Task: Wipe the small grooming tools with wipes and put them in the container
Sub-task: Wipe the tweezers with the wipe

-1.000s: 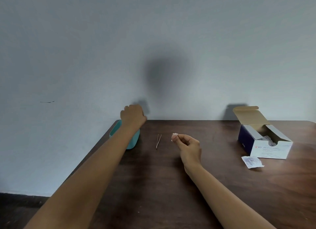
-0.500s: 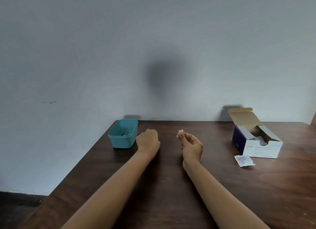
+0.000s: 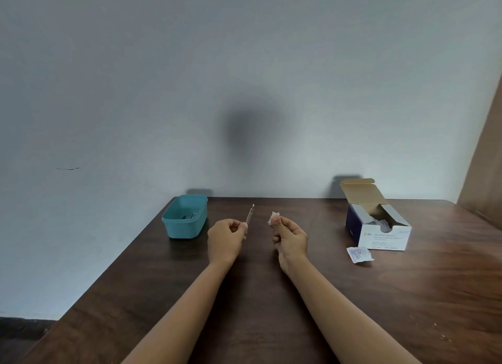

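Observation:
My left hand [image 3: 225, 238] pinches thin metal tweezers [image 3: 250, 215] by their lower end, tips pointing up and away, lifted off the table. My right hand [image 3: 291, 238] holds a small white wipe [image 3: 273, 217] between thumb and fingers, a short gap to the right of the tweezers. The teal container [image 3: 173, 229] stands at the table's far left corner, left of my left hand, with dark tools lying inside.
An open box of alcohol swabs [image 3: 380, 234] stands at the far right of the dark wooden table [image 3: 258, 295]. A torn wipe wrapper [image 3: 360, 254] lies in front of it. The wall runs behind the table; the left table edge drops to the floor.
My left hand left the container, came down on the tweezers on the table and now holds them raised. My right hand kept the wipe and stayed nearly in place.

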Demonstrator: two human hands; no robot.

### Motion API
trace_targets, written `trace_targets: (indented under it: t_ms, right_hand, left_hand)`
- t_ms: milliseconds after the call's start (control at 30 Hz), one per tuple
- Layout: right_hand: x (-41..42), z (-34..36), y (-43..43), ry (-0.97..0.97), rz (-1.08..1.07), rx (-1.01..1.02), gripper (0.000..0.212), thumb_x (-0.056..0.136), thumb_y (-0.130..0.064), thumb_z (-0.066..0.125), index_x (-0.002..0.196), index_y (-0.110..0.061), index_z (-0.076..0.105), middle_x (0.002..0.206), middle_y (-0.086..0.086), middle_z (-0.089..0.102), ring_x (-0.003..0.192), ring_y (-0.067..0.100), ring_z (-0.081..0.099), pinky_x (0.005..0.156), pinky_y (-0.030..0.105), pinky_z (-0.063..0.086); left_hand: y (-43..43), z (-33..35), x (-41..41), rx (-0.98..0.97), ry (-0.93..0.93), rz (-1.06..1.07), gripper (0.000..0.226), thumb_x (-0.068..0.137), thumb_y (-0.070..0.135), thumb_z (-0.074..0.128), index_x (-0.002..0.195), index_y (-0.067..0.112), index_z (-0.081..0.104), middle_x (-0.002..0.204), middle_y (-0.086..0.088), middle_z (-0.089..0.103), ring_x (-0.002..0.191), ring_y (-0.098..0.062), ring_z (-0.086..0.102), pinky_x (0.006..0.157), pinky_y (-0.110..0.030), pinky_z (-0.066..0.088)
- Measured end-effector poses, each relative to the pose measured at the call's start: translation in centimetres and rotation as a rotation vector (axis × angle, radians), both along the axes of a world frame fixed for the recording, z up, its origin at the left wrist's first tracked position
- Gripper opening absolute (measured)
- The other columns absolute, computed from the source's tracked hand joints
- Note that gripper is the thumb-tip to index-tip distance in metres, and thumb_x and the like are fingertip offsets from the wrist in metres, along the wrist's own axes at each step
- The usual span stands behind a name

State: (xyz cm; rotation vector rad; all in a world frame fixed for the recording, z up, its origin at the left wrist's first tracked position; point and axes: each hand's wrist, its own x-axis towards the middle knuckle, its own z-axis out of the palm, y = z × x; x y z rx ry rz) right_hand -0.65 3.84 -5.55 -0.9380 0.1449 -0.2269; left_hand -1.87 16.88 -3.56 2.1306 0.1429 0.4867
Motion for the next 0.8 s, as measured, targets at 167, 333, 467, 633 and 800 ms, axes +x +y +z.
trace_targets:
  t_ms: [167,333,467,633,800]
  right_hand:
    - [-2.3,0.2,-2.0,-0.044,0.039,-0.004,0.004,0.080,-0.006,0.071,0.080,-0.007,0.068,0.067,0.001,0.066,0.047,0.004,0.042,0.044,0.015,0.035]
    - [-4.3,0.0,-5.0,-0.026,-0.038,-0.055,0.005,0.079,-0.008,0.073,0.078,-0.008,0.068,0.069,0.005,0.063,0.050,0.008,0.040,0.042,0.015,0.035]
    - [-5.9,-0.6,-6.5,-0.030,-0.073,-0.131,0.004,0.078,-0.007,0.073,0.080,-0.007,0.069,0.072,0.008,0.065,0.052,0.010,0.041,0.044,0.017,0.037]
    - [-7.0,-0.9,-6.6,-0.096,-0.092,-0.309,0.010,0.080,-0.008,0.073,0.089,-0.003,0.072,0.070,0.004,0.066,0.055,0.008,0.045,0.051,0.018,0.038]
    - [-7.2,-0.8,-6.5,-0.155,-0.046,-0.310,0.008,0.081,-0.004,0.070,0.087,0.000,0.070,0.061,-0.002,0.064,0.052,0.006,0.043,0.048,0.016,0.037]
  left_hand:
    - [-2.5,-0.4,-3.8,-0.345,0.013,-0.069,0.008,0.090,0.020,0.062,0.088,0.015,0.068,0.075,0.002,0.070,0.069,-0.006,0.069,0.056,-0.017,0.052]
    - [-4.2,-1.2,-6.8,-0.392,0.002,-0.126,0.009,0.091,0.017,0.062,0.087,0.013,0.068,0.076,0.000,0.071,0.064,-0.002,0.069,0.050,-0.016,0.051]
    - [-4.7,-1.7,-8.8,-0.310,-0.044,-0.193,0.011,0.091,0.019,0.062,0.085,0.013,0.068,0.073,0.000,0.070,0.064,-0.005,0.069,0.051,-0.019,0.053]
    - [-4.9,-1.7,-9.7,-0.151,-0.091,-0.253,0.008,0.090,0.020,0.063,0.085,0.016,0.068,0.071,0.004,0.070,0.062,-0.001,0.067,0.054,-0.012,0.049]
    - [-4.9,-1.7,-9.7,-0.085,-0.097,-0.288,0.006,0.090,0.018,0.064,0.087,0.017,0.068,0.071,0.005,0.070,0.062,0.001,0.066,0.057,-0.010,0.050]
